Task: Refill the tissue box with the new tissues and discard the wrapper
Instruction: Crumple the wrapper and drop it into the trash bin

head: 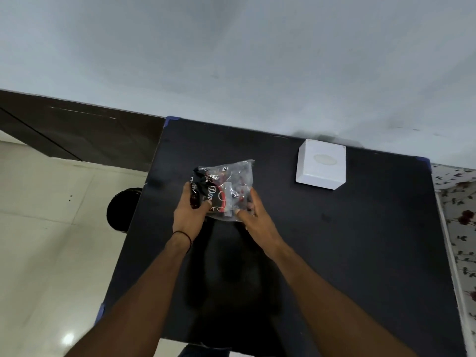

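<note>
wrapper (pixel 223 189) print: i read only "do", the rest crumpled and covered by my left hand (pixel 189 215).
wrapper contents: i cannot tell.
black round object (pixel 123 210) on floor: half hidden behind the table (pixel 360 253) edge.
my forearms: cut off at the bottom edge.

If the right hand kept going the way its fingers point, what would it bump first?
The right hand already touches the wrapper, so it meets that first. Beyond is bare table, then the wall; the box sits off to the side.
</note>
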